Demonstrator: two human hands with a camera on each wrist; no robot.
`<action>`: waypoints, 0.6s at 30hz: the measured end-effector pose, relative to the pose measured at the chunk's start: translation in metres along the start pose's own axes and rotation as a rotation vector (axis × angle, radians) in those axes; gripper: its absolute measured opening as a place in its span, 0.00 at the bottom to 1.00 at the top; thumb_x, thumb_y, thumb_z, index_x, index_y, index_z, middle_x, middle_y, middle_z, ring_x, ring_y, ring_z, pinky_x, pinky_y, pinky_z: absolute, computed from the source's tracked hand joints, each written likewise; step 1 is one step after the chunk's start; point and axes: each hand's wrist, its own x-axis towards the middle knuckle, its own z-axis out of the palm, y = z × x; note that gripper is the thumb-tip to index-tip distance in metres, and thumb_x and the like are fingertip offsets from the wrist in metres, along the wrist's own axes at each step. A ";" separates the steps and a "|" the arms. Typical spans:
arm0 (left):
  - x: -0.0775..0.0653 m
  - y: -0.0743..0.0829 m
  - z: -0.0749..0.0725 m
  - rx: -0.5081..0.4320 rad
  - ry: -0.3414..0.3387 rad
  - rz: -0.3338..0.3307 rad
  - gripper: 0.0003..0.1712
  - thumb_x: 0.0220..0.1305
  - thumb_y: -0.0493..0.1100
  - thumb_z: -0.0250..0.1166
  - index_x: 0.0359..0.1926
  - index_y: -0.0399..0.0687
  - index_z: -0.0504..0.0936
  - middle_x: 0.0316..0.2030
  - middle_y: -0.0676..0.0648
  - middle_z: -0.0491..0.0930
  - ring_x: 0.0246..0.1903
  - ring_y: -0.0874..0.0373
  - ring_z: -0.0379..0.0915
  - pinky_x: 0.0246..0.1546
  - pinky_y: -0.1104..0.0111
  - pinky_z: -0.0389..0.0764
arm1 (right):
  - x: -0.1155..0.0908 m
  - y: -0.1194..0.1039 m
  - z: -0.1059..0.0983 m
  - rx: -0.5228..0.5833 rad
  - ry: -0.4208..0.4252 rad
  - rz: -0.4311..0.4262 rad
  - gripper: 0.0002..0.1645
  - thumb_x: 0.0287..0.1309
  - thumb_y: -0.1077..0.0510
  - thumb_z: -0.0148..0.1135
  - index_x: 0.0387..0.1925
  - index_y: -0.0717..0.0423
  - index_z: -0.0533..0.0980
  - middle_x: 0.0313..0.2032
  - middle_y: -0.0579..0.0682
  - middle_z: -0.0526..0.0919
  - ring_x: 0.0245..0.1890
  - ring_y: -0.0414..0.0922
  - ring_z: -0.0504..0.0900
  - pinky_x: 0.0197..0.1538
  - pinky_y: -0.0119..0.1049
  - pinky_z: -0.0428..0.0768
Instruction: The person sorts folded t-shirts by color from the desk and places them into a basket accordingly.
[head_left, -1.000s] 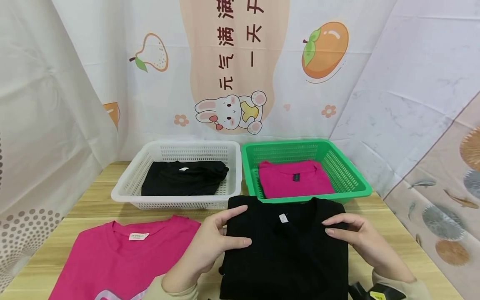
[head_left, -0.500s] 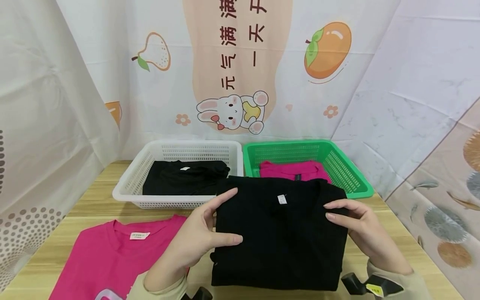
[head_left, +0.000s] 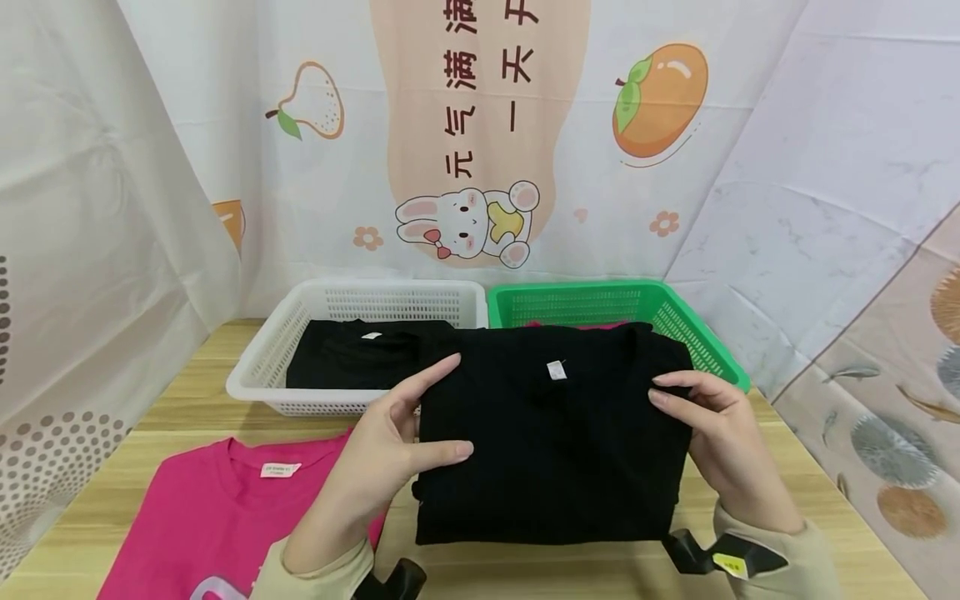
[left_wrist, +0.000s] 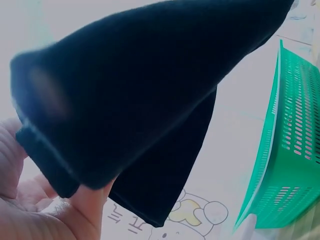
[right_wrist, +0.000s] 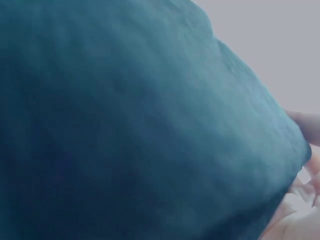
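A folded black T-shirt (head_left: 555, 450) with a small white neck label hangs between my two hands, raised over the table. My left hand (head_left: 390, 442) grips its left side, thumb on the front and other fingers partly behind the cloth. On the opposite edge, my right hand (head_left: 720, 425) pinches the upper corner between thumb and fingers. The left wrist view shows folded layers of the black T-shirt (left_wrist: 125, 95) drooping over the left hand (left_wrist: 55, 210). Cloth fills most of the right wrist view, with the right hand's fingers (right_wrist: 307, 127) at its edge.
Behind the shirt stand a white basket (head_left: 255, 367) holding another folded black shirt (head_left: 337, 358) and a green basket (head_left: 697, 333) with a mostly hidden pink garment. A pink T-shirt (head_left: 232, 508) lies flat on the wooden table (head_left: 480, 575) at the left. A printed curtain hangs behind.
Both hands have lifted the folded black T-shirt up and slightly left, off the table. It now covers most of the pink garment in the green basket.
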 end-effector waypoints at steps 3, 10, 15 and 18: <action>0.002 -0.001 -0.002 -0.048 0.003 -0.001 0.44 0.54 0.35 0.74 0.70 0.62 0.69 0.73 0.51 0.60 0.26 0.66 0.67 0.27 0.76 0.73 | 0.002 -0.002 0.008 0.015 0.070 0.026 0.23 0.60 0.82 0.50 0.39 0.59 0.86 0.37 0.46 0.87 0.38 0.41 0.83 0.43 0.28 0.80; 0.004 -0.004 -0.004 -0.100 0.131 -0.030 0.34 0.53 0.37 0.75 0.62 0.58 0.79 0.51 0.60 0.79 0.26 0.66 0.62 0.32 0.77 0.72 | 0.008 -0.004 0.021 0.089 0.205 0.187 0.19 0.64 0.74 0.54 0.36 0.54 0.88 0.36 0.44 0.89 0.35 0.38 0.86 0.35 0.31 0.85; 0.005 -0.006 -0.002 -0.124 0.205 -0.006 0.26 0.57 0.39 0.73 0.59 0.50 0.82 0.58 0.60 0.77 0.65 0.65 0.57 0.57 0.79 0.72 | 0.011 -0.002 0.026 0.167 0.209 0.260 0.18 0.67 0.70 0.54 0.39 0.50 0.87 0.33 0.44 0.87 0.30 0.38 0.86 0.32 0.30 0.85; 0.005 -0.006 -0.002 -0.140 0.200 0.013 0.27 0.59 0.39 0.71 0.61 0.49 0.81 0.66 0.58 0.70 0.70 0.62 0.53 0.58 0.79 0.73 | 0.013 0.000 0.025 0.170 0.172 0.304 0.19 0.69 0.68 0.53 0.46 0.47 0.86 0.40 0.42 0.83 0.33 0.37 0.85 0.36 0.29 0.84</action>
